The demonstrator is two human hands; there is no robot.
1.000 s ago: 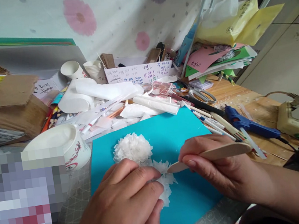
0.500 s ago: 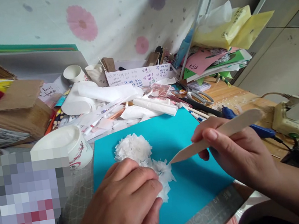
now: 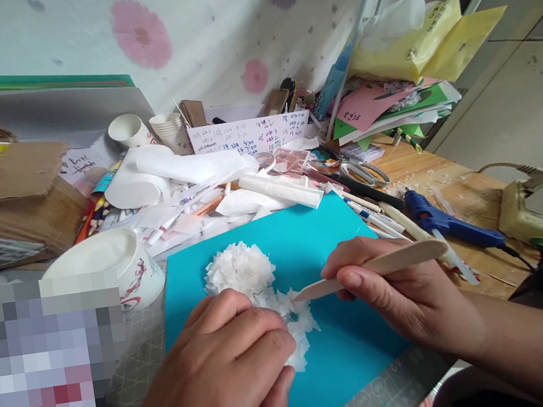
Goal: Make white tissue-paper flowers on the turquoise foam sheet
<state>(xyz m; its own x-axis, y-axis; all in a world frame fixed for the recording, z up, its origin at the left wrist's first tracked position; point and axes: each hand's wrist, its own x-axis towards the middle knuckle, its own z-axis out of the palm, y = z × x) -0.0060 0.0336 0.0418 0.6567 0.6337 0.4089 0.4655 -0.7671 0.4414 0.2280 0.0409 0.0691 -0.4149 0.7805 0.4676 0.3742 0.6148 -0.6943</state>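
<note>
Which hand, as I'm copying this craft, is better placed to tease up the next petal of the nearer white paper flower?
Likely the right hand: it grips the wooden stick, whose tip meets the nearer paper flower. The left hand lies on that flower, pinning it to the blue sheet.

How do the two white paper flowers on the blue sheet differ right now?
The far flower lies uncovered; the near flower is half under the left hand. The far flower shows whole, a round puff; the near flower is partly hidden and looks ragged. Only the near flower meets the wooden stick in the right hand. Both are white frilly paper on the blue sheet.
</note>
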